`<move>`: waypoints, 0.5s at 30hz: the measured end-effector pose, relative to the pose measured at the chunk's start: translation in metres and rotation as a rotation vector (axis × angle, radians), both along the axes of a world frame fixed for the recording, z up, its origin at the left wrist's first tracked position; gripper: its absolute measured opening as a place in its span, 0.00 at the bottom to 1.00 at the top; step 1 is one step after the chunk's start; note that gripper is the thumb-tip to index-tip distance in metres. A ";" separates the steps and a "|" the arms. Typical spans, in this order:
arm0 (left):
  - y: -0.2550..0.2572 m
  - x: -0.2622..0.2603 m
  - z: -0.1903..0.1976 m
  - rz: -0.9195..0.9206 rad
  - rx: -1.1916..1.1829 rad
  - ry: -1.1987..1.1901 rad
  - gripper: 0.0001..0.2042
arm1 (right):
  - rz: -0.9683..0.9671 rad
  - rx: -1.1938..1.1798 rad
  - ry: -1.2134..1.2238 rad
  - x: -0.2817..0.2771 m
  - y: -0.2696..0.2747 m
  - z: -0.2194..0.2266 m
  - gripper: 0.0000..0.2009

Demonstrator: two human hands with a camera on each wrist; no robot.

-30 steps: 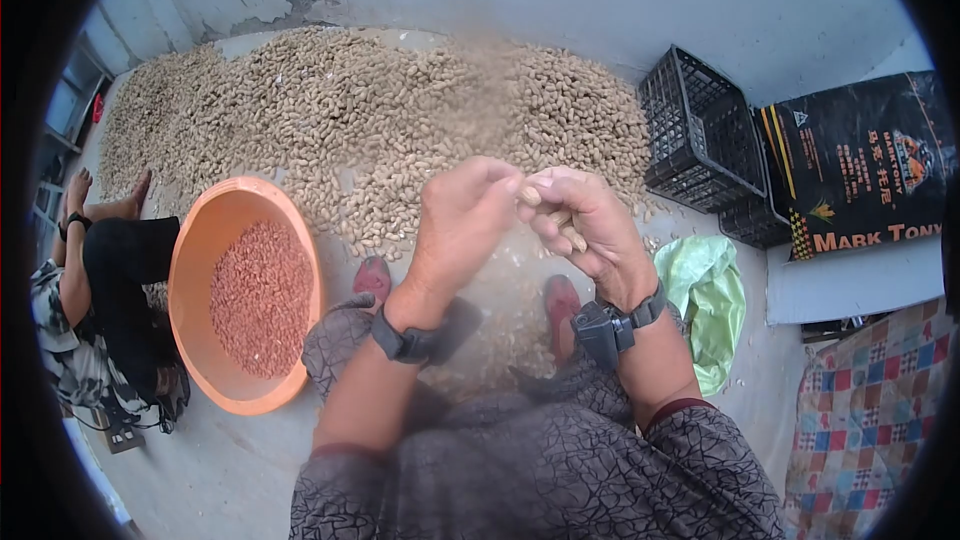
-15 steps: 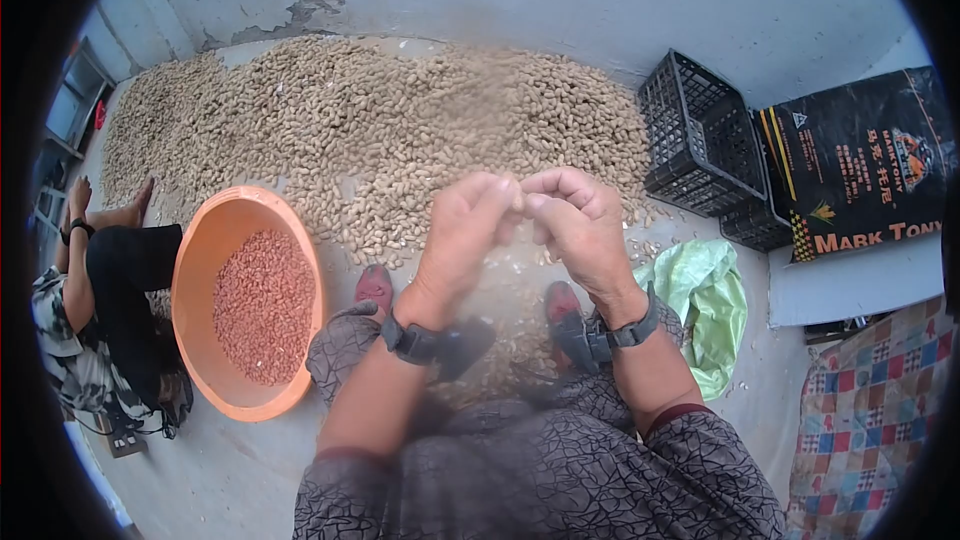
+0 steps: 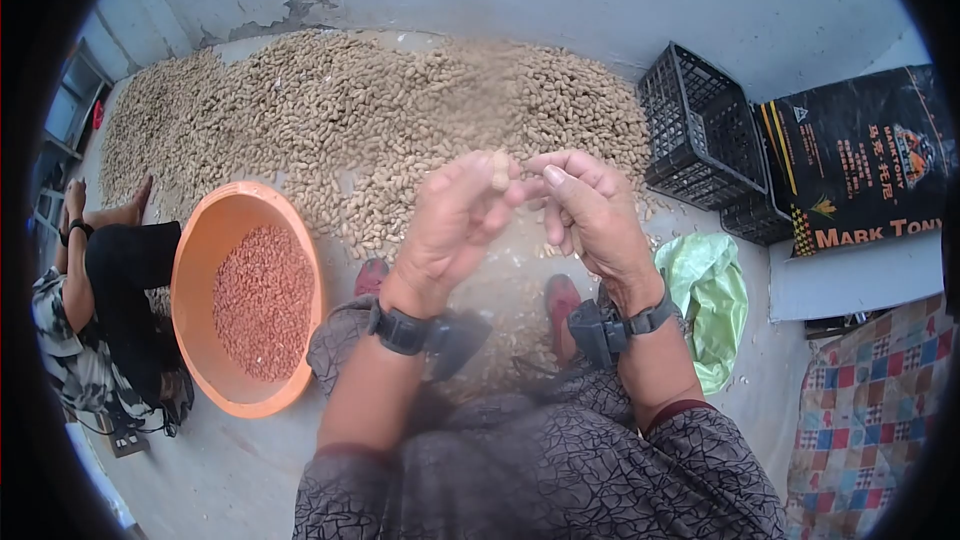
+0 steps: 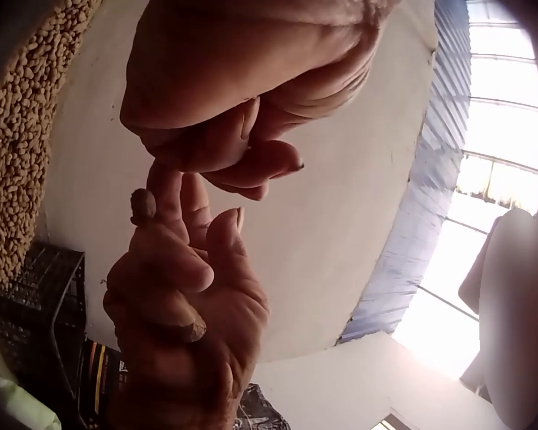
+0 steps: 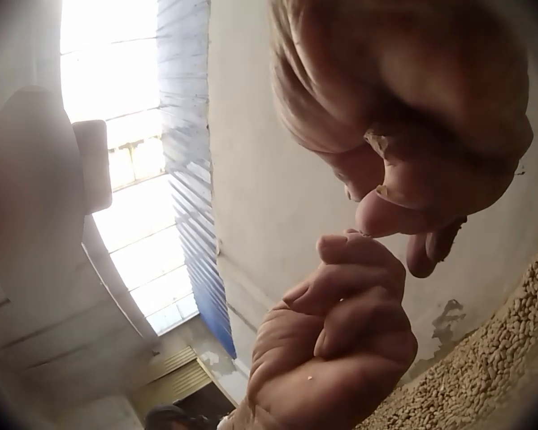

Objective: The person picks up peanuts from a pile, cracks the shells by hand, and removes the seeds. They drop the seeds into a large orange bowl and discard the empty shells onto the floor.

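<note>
Both hands are raised over the lap in the head view, fingertips close together. My left hand (image 3: 438, 230) pinches a pale peanut pod (image 3: 501, 170) between thumb and fingers. Facing it, my right hand (image 3: 600, 225) has its fingers bent inward. In the left wrist view a pod (image 4: 193, 330) is tucked under the curled fingers of the right hand (image 4: 188, 296), and a small brown piece (image 4: 143, 206) shows by its fingertips. Pale shell edges (image 5: 378, 143) stick out between the right hand's fingers in the right wrist view. Which fingers bear the brown piece is unclear.
Unshelled peanuts (image 3: 350, 110) are heaped along the wall. An orange basin (image 3: 190, 340) of reddish kernels stands left, beside a seated person (image 3: 125, 290). Black crates (image 3: 700, 135), a green bag (image 3: 715, 310) and a black printed sack (image 3: 860, 165) are at right.
The fingertips, pressed together half a second ago, have parted slightly. My left hand has shifted up, and the pod in its fingers now shows plainly.
</note>
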State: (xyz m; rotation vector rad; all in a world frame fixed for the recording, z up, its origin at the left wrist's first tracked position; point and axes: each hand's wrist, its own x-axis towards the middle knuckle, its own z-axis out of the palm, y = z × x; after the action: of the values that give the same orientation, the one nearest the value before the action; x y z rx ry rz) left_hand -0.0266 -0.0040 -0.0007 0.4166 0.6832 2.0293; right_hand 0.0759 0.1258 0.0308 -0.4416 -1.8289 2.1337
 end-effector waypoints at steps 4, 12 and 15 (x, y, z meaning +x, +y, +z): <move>0.000 0.003 0.002 -0.013 -0.022 0.063 0.07 | 0.075 -0.058 -0.008 -0.002 0.003 -0.007 0.12; 0.000 0.014 0.009 0.049 -0.149 0.251 0.10 | -0.049 0.059 -0.072 -0.001 -0.008 0.005 0.11; 0.003 0.017 0.012 0.009 -0.177 0.347 0.11 | 0.019 0.092 -0.070 0.000 -0.008 0.005 0.12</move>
State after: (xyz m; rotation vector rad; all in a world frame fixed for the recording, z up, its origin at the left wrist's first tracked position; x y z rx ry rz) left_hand -0.0099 -0.0014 0.0111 0.6691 1.0688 1.9028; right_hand 0.0761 0.1181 0.0354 -0.4847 -1.9686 2.0604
